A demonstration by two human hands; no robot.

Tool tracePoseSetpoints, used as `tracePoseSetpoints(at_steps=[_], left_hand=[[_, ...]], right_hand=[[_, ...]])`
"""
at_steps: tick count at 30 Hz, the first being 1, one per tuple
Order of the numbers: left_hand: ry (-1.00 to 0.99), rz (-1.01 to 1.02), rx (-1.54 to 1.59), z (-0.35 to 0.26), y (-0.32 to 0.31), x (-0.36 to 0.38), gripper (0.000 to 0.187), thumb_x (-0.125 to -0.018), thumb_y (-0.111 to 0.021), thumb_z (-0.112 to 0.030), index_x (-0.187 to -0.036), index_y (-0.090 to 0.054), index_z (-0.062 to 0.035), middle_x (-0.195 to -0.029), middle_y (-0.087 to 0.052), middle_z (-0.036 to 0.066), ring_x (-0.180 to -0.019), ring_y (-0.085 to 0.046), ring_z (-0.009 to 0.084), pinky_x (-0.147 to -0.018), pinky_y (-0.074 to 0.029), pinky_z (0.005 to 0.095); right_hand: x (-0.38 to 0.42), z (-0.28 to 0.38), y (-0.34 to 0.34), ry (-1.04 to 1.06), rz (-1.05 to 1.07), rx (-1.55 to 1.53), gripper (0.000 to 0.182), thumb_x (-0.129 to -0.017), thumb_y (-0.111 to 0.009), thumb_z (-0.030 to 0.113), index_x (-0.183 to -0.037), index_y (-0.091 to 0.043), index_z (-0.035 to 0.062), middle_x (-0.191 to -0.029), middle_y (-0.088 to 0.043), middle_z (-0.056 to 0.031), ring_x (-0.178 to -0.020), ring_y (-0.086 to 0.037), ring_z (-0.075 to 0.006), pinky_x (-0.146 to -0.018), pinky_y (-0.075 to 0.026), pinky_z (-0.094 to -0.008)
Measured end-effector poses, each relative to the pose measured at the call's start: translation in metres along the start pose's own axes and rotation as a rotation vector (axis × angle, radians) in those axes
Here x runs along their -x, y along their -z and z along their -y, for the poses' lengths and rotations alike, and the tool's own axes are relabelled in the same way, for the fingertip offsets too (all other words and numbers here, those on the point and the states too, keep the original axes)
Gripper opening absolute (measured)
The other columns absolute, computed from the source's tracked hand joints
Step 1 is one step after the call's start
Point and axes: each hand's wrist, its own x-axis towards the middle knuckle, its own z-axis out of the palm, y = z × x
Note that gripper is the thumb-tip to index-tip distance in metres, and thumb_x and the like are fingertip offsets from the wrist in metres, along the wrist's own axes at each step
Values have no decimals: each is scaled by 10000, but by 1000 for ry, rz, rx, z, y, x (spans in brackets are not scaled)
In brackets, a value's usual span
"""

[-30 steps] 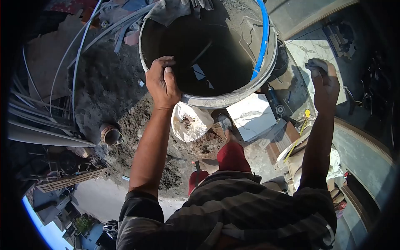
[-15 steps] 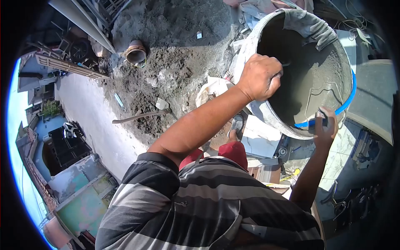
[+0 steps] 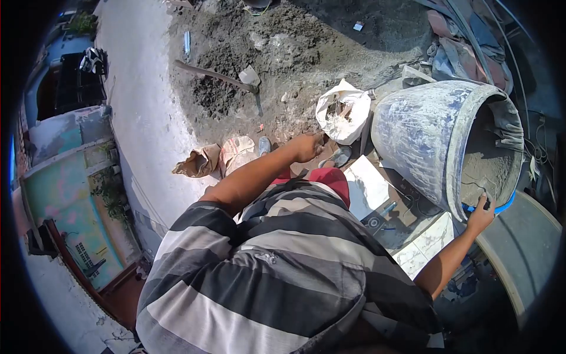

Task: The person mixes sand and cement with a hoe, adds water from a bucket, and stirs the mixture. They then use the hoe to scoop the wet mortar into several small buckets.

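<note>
My right hand [image 3: 480, 220] is closed on a blue rim [image 3: 506, 206] at the lower edge of the barrel's mouth. Above these fingers a thin bent wire [image 3: 480, 184] shows against grey mix [image 3: 486, 165]. The big whitish-blue barrel [image 3: 415, 133] lies tilted, its mouth facing right. A mortar-caked cloth [image 3: 508, 124] hangs over its upper edge. In front of my body my left hand [image 3: 309, 147] is curled, away from the barrel; whatever its fingers hold, if anything, is hidden. Just beyond it stands an open white sack [image 3: 344, 112].
A shovel [image 3: 215, 74] lies across dark sand [image 3: 277, 65]. Brown paper bag [image 3: 199, 161] and another sack [image 3: 237, 154] sit by my feet. White tiles [image 3: 367, 186] and a round-headed power tool [image 3: 375, 223] lie beneath the barrel. A grey board [image 3: 522, 242] is at right.
My left hand has left the barrel's rim and come back toward my body. The view has turned, so the barrel's outer side now shows. My right hand stays at the blue rim.
</note>
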Motion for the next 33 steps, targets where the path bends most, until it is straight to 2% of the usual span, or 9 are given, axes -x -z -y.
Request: tracePoseSetpoints(at_steps=[2,8,13,15,17,18,23,28,33], left_hand=[[423,207,-120,96,9,73,403,-846,-603,-342,-1093,-635,-26,-1062,-657,232,-1011,-617,398,-875,-481,447],[1005,-610,422,311,-6,268,300,-878,-589,-277,-996,-682,-17,-917,-699,186,-901,-670,304,-811,-496,377],[873,-614,575,452,-29,306,227,-898,-602,-201,-991,-666,-4,-904,-696,133,-839,-657,248,-774,-494,346],[685,-270,398,479,-1,298,239,-912,-598,-177,-1069,-635,0,-884,-675,99,-821,-618,211,-764,-485,336],[716,-201,516,474,35,268,209,-928,-567,-129,-1076,-634,2,-825,-623,29,-738,-564,150,-672,-462,308],[786,-183,490,426,71,246,206,-931,-571,-142,-1061,-637,3,-817,-598,10,-673,-513,102,-608,-422,275],[305,-239,526,291,146,94,191,-952,-525,-131,-1098,-584,-22,-763,-501,-44,-619,-405,63,-556,-339,223],[-326,-1,416,-10,150,-71,295,-976,-546,-243,-1202,-566,-54,-1135,-606,18,-1026,-562,137,-860,-422,299],[-613,-224,424,-270,119,-197,435,-949,-564,-329,-1288,-533,-59,-1244,-561,82,-1162,-517,195,-969,-395,347]], right_hand=[[0,-3,0,25,-27,-6,305,-894,-627,288,-1023,-671,15,-925,-694,-142,-855,-640,-247,-803,-478,-357],[-11,-25,1,71,-50,50,375,-943,-554,316,-1093,-656,-12,-997,-696,-151,-925,-651,-246,-841,-474,-348],[7,-8,-20,-134,164,-442,593,-996,-424,463,-1214,-590,-63,-1163,-644,-171,-1088,-596,-252,-950,-433,-360],[52,66,-54,143,-49,-65,617,-984,-419,498,-1164,-587,-68,-1098,-664,-192,-1057,-614,-311,-918,-433,-394],[72,123,-77,8,-274,480,612,-897,-478,594,-1074,-626,28,-1029,-641,-273,-990,-577,-469,-879,-412,-492],[69,114,-92,113,-503,587,588,-876,-504,594,-1064,-640,53,-982,-663,-239,-930,-601,-451,-851,-412,-508],[71,128,-95,21,-446,466,544,-869,-557,528,-1139,-631,62,-1068,-661,-205,-1020,-592,-395,-917,-396,-478],[91,131,-87,236,-471,332,488,-861,-616,437,-1173,-608,63,-1081,-653,-182,-1029,-587,-370,-923,-393,-461],[108,149,-62,209,-343,48,509,-749,-722,253,-1199,-582,61,-1074,-610,-78,-1056,-549,-256,-1000,-342,-419]])
